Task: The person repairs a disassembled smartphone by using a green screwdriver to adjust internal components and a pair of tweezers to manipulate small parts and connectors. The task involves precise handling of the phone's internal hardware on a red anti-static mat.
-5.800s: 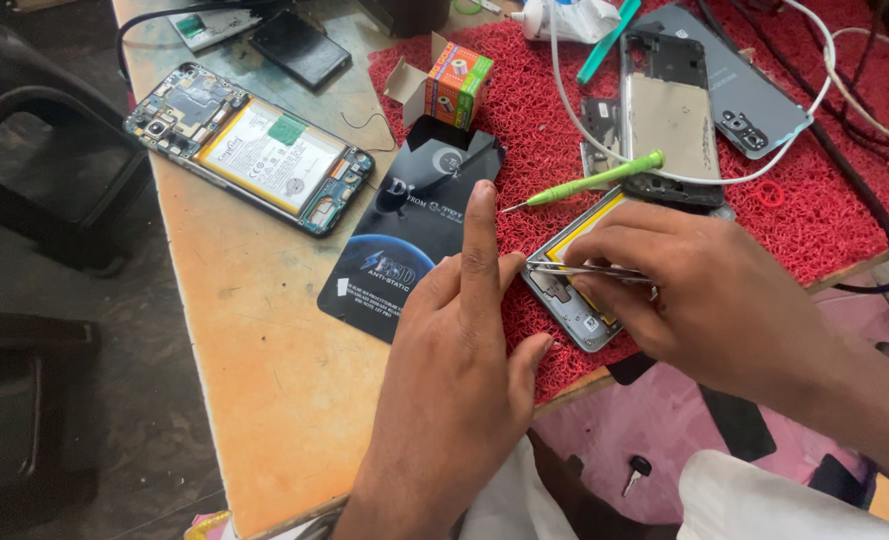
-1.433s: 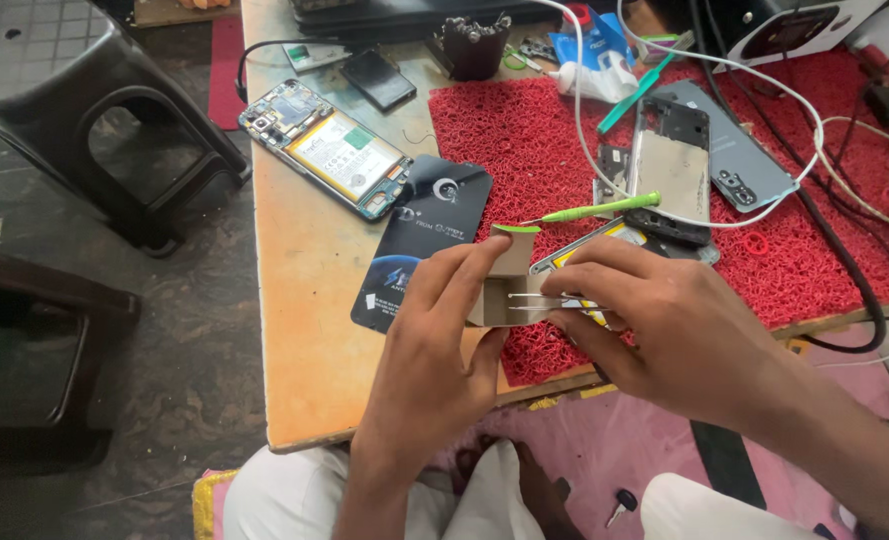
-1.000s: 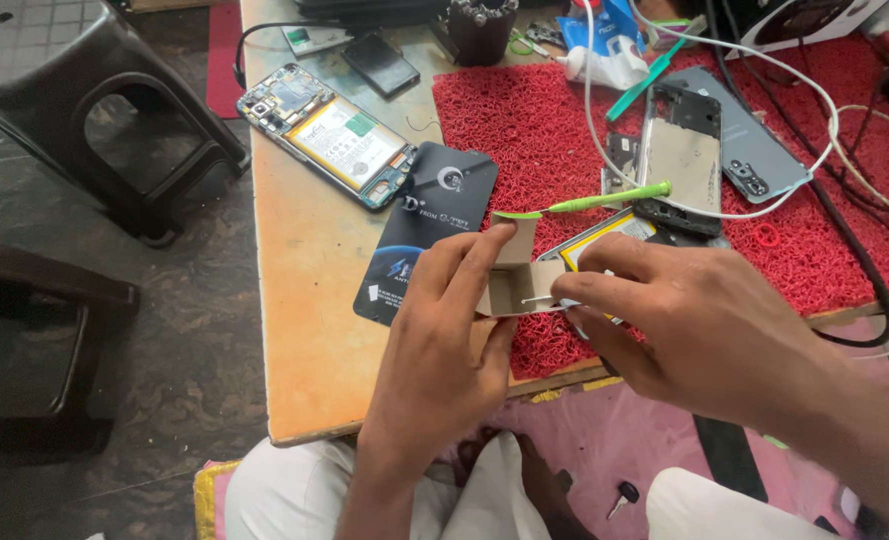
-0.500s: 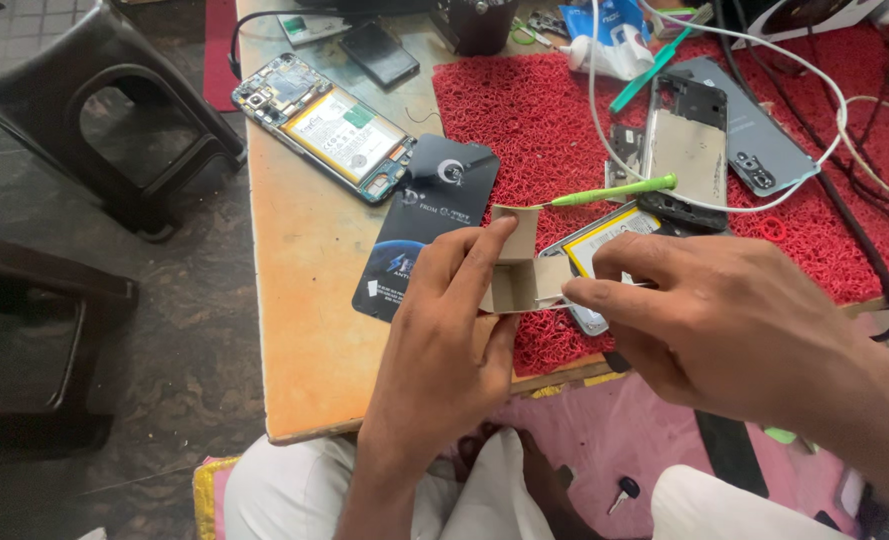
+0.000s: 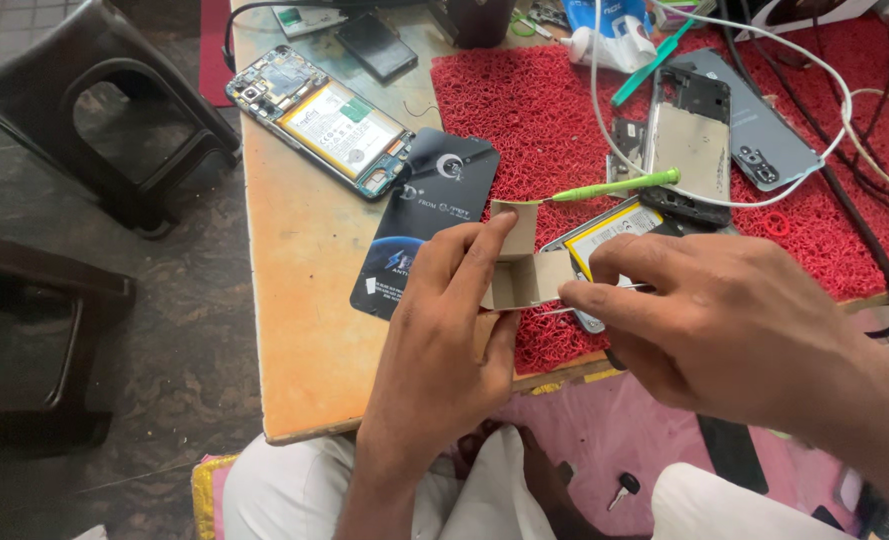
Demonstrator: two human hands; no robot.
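Left hand (image 5: 444, 340) is pinching small open brown cardboard box (image 5: 520, 270) over table's (image 5: 294, 300) front edge; right hand (image 5: 724, 320) is gripping thin metal tweezers (image 5: 604, 290) w/ tips at box mouth — best keeping box steady.

The scene is seen from one head-worn camera, aimed steeply down toward twelve o'clock, close over the tabletop (image 5: 304, 290) edge and lap.

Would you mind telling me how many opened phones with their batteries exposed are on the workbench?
2. One opened phone lies on the bare wooden top at the far left. The other phone lies on the red mat, partly behind the hands; more may be hidden.
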